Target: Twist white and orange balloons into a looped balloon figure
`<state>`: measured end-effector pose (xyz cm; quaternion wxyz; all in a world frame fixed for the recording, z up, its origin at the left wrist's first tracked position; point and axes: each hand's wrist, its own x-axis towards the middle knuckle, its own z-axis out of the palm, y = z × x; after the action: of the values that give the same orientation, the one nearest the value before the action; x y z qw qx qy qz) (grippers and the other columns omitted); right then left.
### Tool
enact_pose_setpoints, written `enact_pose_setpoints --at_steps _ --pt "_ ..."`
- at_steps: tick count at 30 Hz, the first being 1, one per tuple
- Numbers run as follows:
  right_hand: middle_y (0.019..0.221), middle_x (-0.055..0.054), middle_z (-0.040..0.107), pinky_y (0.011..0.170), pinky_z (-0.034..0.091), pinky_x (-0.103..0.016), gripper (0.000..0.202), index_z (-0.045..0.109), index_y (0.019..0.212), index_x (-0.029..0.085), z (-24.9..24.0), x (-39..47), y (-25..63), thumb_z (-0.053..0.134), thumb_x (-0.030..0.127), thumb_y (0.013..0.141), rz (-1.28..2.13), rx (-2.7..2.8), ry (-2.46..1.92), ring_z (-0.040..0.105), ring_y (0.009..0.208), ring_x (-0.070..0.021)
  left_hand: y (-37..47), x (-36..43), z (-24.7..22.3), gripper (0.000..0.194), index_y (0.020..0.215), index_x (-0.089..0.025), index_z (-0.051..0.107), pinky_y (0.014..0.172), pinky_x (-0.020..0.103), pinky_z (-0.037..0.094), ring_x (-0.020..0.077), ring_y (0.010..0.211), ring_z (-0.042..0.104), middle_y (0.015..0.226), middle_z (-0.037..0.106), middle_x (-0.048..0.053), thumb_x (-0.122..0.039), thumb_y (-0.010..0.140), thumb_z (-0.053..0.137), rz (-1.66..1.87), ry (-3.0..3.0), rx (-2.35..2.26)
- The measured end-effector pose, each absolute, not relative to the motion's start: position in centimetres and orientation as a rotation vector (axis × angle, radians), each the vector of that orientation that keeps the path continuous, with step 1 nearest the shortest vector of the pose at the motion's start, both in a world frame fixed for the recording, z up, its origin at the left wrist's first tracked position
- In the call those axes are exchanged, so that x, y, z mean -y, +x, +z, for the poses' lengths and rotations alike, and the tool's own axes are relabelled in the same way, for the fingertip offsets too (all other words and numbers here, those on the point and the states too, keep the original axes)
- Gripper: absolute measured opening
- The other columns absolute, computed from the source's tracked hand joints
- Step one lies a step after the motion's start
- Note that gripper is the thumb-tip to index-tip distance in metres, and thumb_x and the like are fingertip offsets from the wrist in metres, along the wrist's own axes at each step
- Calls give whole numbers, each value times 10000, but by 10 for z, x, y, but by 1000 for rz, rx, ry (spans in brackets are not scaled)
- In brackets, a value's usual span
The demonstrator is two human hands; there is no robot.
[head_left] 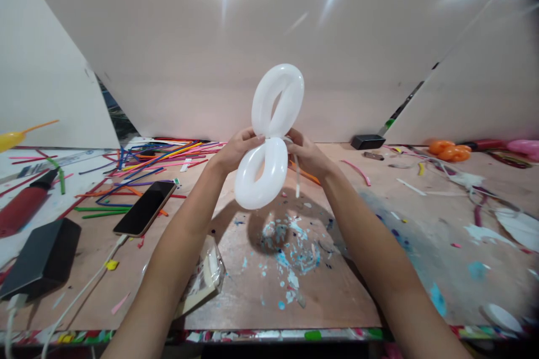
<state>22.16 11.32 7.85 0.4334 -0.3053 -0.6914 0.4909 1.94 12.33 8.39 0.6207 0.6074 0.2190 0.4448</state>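
Observation:
Above the middle of the table I hold up a white twisted balloon [263, 176], bent into two loops that meet at a narrow twist. My left hand [241, 148] grips it at the twist from the left, fingers closed. From the other side my right hand [306, 151] pinches near the same twist, with its fingertips partly hidden behind the balloon. A thin uninflated white tail [297, 179] hangs down beside the right hand. One loop points up, the other tilts down and to the left.
Left of my arms lie a phone [145, 208] on a cable, a black box [42, 255], a red balloon pump [25, 207] and many uninflated balloons [168, 151]. At right are an orange balloon [449, 150] and a small black box [368, 141]. A white panel [189, 56] stands behind.

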Motion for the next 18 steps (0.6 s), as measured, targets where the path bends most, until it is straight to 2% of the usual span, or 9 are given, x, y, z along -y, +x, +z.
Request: enact_pose_setpoints --at_steps 3,6,9,11,13,15,18 --pt "607 27 482 422 316 -219 445 551 752 205 78 -116 224 718 618 736 1354 1552 -762 383 499 -89 20 -121 85 578 1061 -154 684 743 318 568 191 800 692 1046 751 121 -469 618 882 987 1480 -479" --pt "451 60 349 360 186 -198 476 452 622 211 72 -122 224 636 623 774 1616 1507 -798 238 393 -62 23 -123 84 584 1100 -156 651 811 333 559 232 933 700 1121 729 141 -473 657 861 993 1653 -425" --pt "377 93 209 339 136 -186 565 352 560 228 69 -127 220 564 687 812 1809 1515 -840 146 339 -44 25 -128 85 607 1191 -183 605 840 320 546 230 1019 684 1216 692 135 -464 700 826 1175 1801 -526" --pt "396 100 239 337 138 -179 582 382 600 225 70 -128 216 572 735 805 1647 1377 -887 161 338 -39 24 -129 87 554 1199 -180 606 837 312 538 208 995 680 1205 691 127 -443 746 783 1424 1822 -743" --pt "450 79 361 340 166 -178 586 468 688 215 71 -126 211 598 779 776 1350 1234 -919 244 354 -43 23 -126 92 467 1168 -159 634 844 310 527 199 983 679 1174 704 130 -447 810 713 1557 1845 -904" --pt "518 41 471 349 200 -193 611 527 761 206 73 -121 207 609 811 752 1151 1225 -912 342 386 -59 22 -120 97 514 1224 -151 635 882 318 516 220 1048 672 1214 699 137 -459 818 701 1460 1982 -886" --pt "551 32 469 373 198 -212 640 538 768 201 77 -111 206 594 838 749 1188 1397 -825 344 417 -64 20 -112 101 629 1331 -165 594 928 329 501 247 1109 652 1256 692 121 -376 760 753 1312 2210 -832"
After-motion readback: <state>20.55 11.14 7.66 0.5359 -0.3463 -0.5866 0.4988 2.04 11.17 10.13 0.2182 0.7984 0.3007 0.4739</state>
